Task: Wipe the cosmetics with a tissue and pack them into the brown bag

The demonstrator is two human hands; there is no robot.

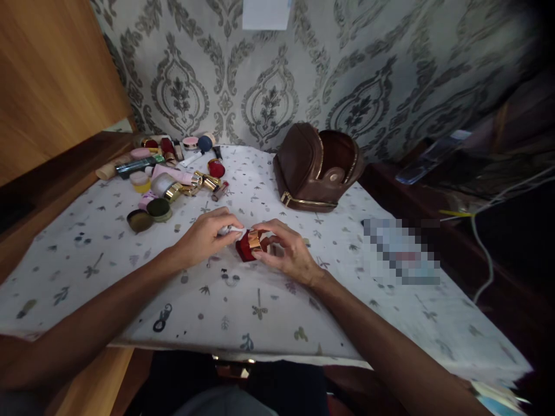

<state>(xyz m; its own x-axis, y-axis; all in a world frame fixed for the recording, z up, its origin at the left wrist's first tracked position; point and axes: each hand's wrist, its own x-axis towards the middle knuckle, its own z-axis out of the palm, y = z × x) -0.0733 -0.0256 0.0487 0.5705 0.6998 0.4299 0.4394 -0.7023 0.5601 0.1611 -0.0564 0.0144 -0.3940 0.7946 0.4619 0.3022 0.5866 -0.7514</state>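
Note:
A red bottle with a shiny gold cap lies tilted at the middle of the cloth-covered table. My right hand grips it by the cap, thumb and fingers curved round the gold part. From the left, my left hand pinches a small white wad, perhaps tissue or cloth, that touches the bottle's upper edge. The fingertips of both hands are close together, and the wad partly hides the red surface.
Many cosmetics, among them a pump bottle, lie piled at the back left. A brown bag stands unzipped at the back. A blurred-out flat item lies on the right. A white cable hangs beyond the table's right edge.

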